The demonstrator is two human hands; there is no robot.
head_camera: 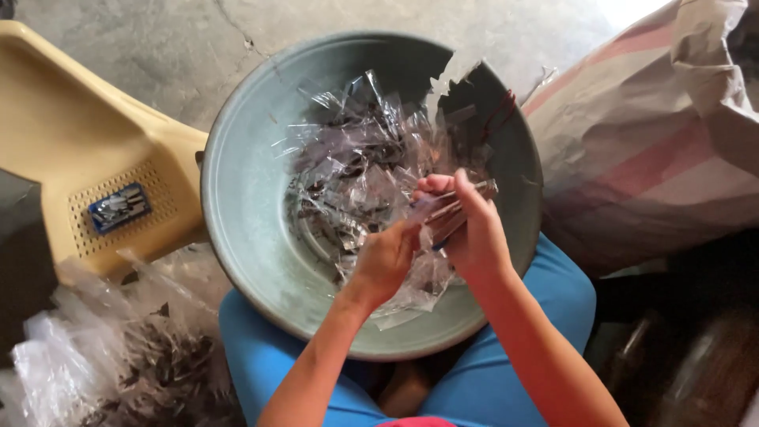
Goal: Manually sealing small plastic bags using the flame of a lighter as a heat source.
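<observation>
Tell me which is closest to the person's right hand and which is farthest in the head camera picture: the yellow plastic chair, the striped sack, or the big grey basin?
From the right hand:
1. Big grey basin, directly beneath the hand.
2. Striped sack, at the picture's right.
3. Yellow plastic chair, far across at the picture's left.

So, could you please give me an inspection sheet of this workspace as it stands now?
Surface: a large grey-green basin rests on the person's lap over a concrete floor.
Job's things: clear plastic packets heaped in the basin; a bundle of thin metal pieces partly in a clear sleeve.
Clutter: more clear plastic packets piled at lower left; one small blue packet on a yellow plastic chair.
Grippers: right hand grips the bundle; left hand pinches the sleeve beside it.
Cables: nothing seen.
Surroundings: a striped woven sack at right; dark items at lower right, too blurred to tell.
</observation>
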